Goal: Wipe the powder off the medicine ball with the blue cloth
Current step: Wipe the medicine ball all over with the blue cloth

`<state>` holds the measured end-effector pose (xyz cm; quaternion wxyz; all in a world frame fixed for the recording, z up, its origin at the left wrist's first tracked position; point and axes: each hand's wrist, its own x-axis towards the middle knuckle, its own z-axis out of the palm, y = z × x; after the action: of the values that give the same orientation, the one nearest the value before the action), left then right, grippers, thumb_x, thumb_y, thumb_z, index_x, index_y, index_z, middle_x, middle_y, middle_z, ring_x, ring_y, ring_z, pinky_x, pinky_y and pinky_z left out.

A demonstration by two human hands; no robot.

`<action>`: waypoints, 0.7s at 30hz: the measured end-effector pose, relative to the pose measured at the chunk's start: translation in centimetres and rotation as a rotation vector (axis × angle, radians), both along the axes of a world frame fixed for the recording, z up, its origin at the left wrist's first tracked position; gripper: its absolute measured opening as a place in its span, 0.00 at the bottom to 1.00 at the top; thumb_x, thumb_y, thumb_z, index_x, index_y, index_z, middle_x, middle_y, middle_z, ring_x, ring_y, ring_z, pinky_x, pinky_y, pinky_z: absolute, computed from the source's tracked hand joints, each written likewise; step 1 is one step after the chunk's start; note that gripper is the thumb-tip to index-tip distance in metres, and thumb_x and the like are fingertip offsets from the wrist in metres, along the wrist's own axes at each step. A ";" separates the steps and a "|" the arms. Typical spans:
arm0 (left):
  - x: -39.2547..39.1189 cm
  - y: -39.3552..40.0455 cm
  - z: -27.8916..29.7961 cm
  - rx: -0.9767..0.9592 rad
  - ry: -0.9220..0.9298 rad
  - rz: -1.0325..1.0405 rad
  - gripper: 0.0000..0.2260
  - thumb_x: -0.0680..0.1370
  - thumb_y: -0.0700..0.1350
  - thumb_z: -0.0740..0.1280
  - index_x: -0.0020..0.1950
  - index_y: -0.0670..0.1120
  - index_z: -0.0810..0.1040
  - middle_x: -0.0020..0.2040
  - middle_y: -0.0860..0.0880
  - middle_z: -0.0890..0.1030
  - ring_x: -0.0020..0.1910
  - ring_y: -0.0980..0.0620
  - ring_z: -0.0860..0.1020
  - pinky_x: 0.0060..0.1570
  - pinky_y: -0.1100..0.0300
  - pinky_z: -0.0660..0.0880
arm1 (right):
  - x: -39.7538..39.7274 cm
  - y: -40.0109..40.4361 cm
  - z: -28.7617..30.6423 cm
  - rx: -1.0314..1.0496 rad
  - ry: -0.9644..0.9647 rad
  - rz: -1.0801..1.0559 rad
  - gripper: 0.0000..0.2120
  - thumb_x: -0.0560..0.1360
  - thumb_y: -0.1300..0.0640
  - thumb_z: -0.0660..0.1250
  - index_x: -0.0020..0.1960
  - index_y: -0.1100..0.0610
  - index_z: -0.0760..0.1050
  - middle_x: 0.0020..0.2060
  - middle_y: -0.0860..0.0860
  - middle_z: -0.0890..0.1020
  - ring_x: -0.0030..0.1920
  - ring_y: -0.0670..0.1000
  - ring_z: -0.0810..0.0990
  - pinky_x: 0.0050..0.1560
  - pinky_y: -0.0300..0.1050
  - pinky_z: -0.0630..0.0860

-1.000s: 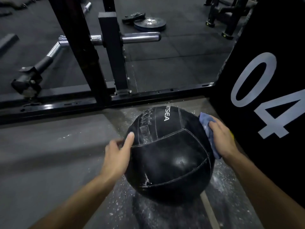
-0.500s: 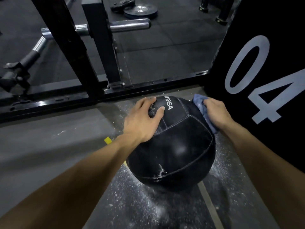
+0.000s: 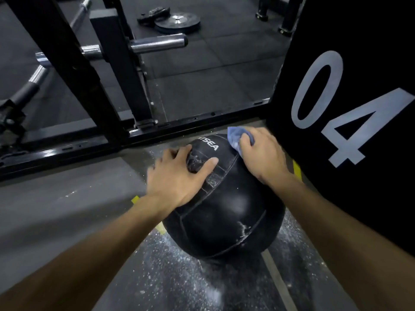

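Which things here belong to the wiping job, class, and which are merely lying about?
Belong: medicine ball; blue cloth, gripped by the right hand; left hand steadying the ball.

Lying about: weight plate; barbell sleeve; black box marked 04.

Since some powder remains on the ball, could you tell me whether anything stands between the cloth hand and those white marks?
Nothing visible does. The right hand holds the blue cloth against the medicine ball's upper far side; the white smear on the near face lies bare. The left hand rests on top, away from it.
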<state>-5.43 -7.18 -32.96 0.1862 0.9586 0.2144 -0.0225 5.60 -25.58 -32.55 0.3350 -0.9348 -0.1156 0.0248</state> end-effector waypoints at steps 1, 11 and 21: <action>-0.6 0.3 -0.1 0.105 -0.036 -0.027 0.42 0.73 0.82 0.48 0.78 0.58 0.67 0.71 0.47 0.72 0.71 0.42 0.72 0.73 0.42 0.64 | 1.1 0.5 0.4 -0.011 0.035 0.017 0.12 0.77 0.47 0.55 0.47 0.44 0.77 0.54 0.51 0.82 0.55 0.58 0.80 0.53 0.54 0.78; 2.7 -0.5 -2.7 0.057 -0.319 -0.337 0.26 0.85 0.60 0.46 0.80 0.57 0.67 0.81 0.53 0.67 0.80 0.50 0.62 0.79 0.47 0.59 | 4.1 1.1 0.9 -0.094 0.032 0.162 0.14 0.74 0.44 0.52 0.44 0.42 0.76 0.55 0.50 0.83 0.57 0.58 0.81 0.59 0.56 0.79; 9.4 1.3 -2.3 -0.197 -0.306 -0.254 0.27 0.82 0.62 0.49 0.73 0.56 0.78 0.74 0.51 0.76 0.74 0.49 0.72 0.75 0.48 0.66 | -12.9 1.6 -6.8 -0.347 -0.572 0.348 0.28 0.82 0.41 0.63 0.81 0.47 0.69 0.84 0.54 0.63 0.85 0.62 0.56 0.79 0.70 0.56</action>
<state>3.99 -5.89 -35.22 0.3050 0.9473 0.0581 0.0791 -7.28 -24.02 -39.33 0.1166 -0.9131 -0.3558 -0.1613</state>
